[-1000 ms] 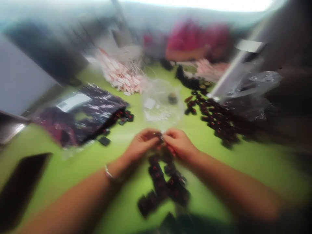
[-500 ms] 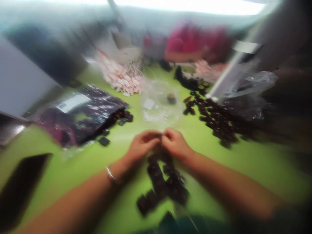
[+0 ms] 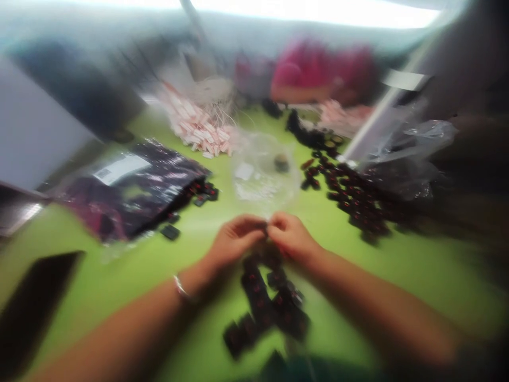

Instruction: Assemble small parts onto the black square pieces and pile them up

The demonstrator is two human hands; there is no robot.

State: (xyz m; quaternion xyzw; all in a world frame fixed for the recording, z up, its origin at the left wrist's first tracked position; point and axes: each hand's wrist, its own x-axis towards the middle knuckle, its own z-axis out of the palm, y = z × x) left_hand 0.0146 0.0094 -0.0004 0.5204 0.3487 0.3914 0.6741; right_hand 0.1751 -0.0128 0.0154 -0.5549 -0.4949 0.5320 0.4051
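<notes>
My left hand (image 3: 237,237) and my right hand (image 3: 292,236) meet at the fingertips over the green table. Both are closed in a pinch. Whatever sits between the fingertips is small, dark in part, and too blurred to name. Just below my hands lie several black square pieces (image 3: 256,297) with reddish marks, loosely heaped. Beyond the fingertips is a clear plastic bag (image 3: 265,185) with small white parts and a round dark item on it or in it.
A labelled plastic bag (image 3: 135,185) spills black pieces at left. Pink-and-white pieces with cords (image 3: 207,132) lie behind. More black pieces (image 3: 358,199) and crumpled clear plastic (image 3: 417,148) are at right. A dark flat object (image 3: 37,302) lies at lower left. A person in pink (image 3: 304,74) sits across.
Hardly anything differs. The whole view has shifted slightly, and my hands stay pinched together in the same place.
</notes>
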